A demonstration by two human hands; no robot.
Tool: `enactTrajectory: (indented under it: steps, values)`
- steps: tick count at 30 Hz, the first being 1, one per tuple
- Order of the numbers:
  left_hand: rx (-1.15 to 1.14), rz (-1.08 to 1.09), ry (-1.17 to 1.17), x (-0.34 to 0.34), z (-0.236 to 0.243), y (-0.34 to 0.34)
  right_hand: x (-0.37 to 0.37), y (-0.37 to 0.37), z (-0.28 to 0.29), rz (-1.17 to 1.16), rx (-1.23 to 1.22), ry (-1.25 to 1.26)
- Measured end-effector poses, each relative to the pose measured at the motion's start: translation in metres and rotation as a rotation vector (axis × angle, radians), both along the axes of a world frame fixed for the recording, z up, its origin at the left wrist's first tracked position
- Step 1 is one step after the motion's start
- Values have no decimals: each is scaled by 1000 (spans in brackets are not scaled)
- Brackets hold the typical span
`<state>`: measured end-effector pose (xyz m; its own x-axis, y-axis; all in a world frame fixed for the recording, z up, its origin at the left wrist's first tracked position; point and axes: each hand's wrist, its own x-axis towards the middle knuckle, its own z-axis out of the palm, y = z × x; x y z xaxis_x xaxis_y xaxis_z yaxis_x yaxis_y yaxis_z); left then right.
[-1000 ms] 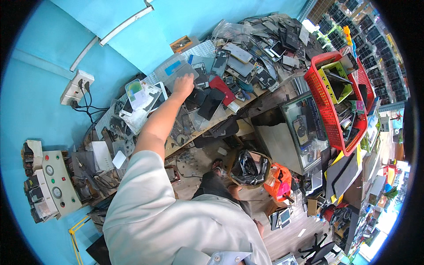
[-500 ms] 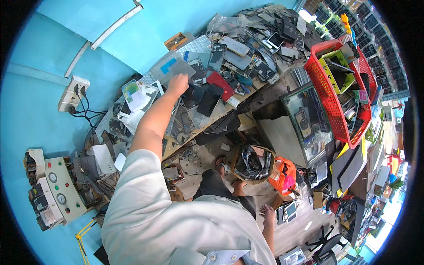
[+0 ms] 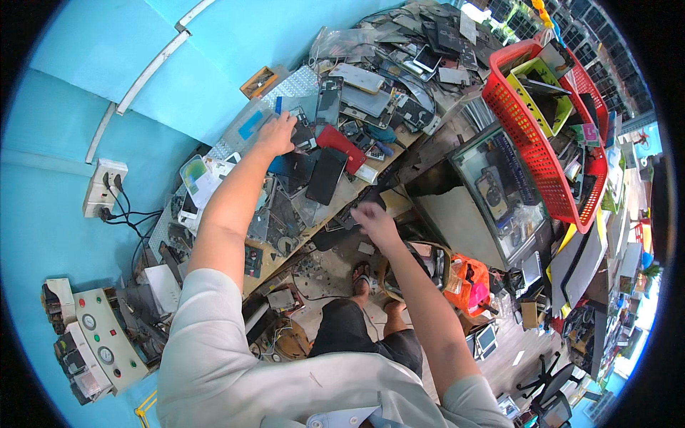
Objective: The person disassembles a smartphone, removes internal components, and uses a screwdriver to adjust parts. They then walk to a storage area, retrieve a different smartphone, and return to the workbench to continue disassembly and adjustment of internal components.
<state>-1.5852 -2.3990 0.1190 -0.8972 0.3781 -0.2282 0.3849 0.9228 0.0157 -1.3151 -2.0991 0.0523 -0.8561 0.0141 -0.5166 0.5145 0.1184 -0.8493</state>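
Observation:
My left hand (image 3: 278, 132) reaches into a pile of phone parts on the cluttered bench (image 3: 292, 242), fingers bent and apart, touching small parts beside a translucent plastic sheet with a blue patch (image 3: 252, 123). A red panel (image 3: 339, 146), a black phone (image 3: 326, 176) and a silver device (image 3: 360, 100) lie to its right. My right hand (image 3: 371, 217) is in the air just off the bench's front edge, slightly blurred, its fingers loosely bent and apart with nothing visible in them.
A red basket (image 3: 528, 143) holding a green bin sits on a glass case (image 3: 499, 192) at the right. An orange bag (image 3: 467, 282) and a filled container stand on the floor. Left are a power socket (image 3: 105, 189), a gauged machine (image 3: 100, 339) and the blue wall (image 3: 71, 121).
My right hand has risen from low by my body to the bench's front edge. My left hand has shifted slightly on the pile, its fingers spreading more.

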Motion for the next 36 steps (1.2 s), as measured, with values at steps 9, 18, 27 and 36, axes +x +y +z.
enactTrajectory:
  steps: [9, 18, 27, 36]
  values:
    - [179, -84, 326, 18, 38, 2, -93, -62, -12, -164, 179, 94]
    - [1036, 167, 704, 82, 151, -115, -105, -87, -25, -303, 322, 138]
    - [1411, 786, 724, 229, 104, -222, -123, -85, -12, -296, -156, 58]
    - [1402, 962, 579, 319, 20, -223, -173, -168, 17, -41, -134, 114]
